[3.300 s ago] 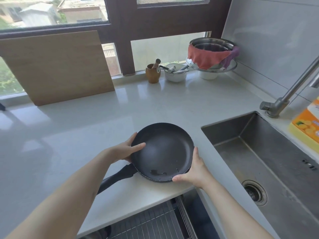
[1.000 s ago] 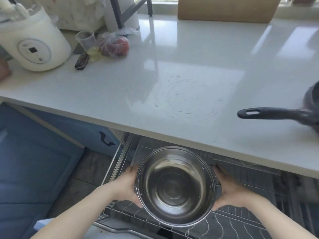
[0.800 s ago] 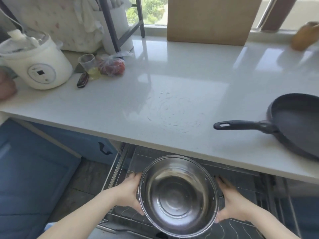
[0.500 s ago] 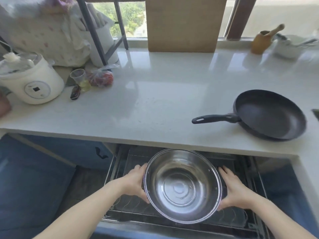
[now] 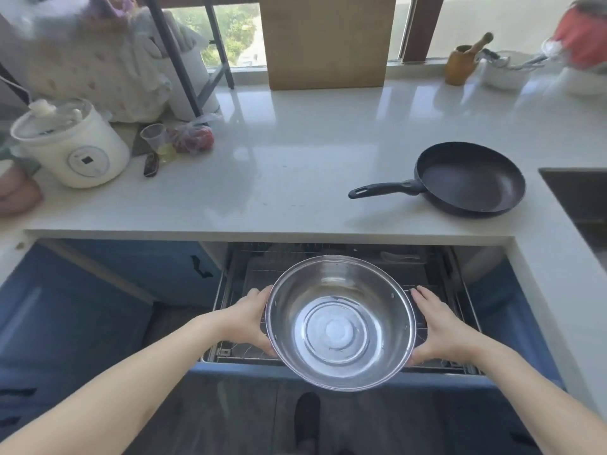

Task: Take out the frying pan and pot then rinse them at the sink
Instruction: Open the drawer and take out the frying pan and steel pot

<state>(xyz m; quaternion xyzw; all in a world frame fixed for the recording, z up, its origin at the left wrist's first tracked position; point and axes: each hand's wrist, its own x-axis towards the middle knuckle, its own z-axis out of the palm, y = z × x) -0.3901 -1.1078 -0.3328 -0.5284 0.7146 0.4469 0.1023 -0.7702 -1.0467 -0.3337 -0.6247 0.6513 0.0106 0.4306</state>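
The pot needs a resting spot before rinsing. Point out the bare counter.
Bare counter runs from the frying pan handle left to the rice cooker, back to the cutting board. Crowded: the left back corner around the plastic cup and the bagged red produce.

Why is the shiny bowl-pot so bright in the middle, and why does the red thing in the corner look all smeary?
In the head view, window daylight glares off the bottom of the round stainless steel pot and off the glossy white countertop; the red cloth at the top right corner is smeared by blur at the frame's edge, while the black frying pan looks sharp.
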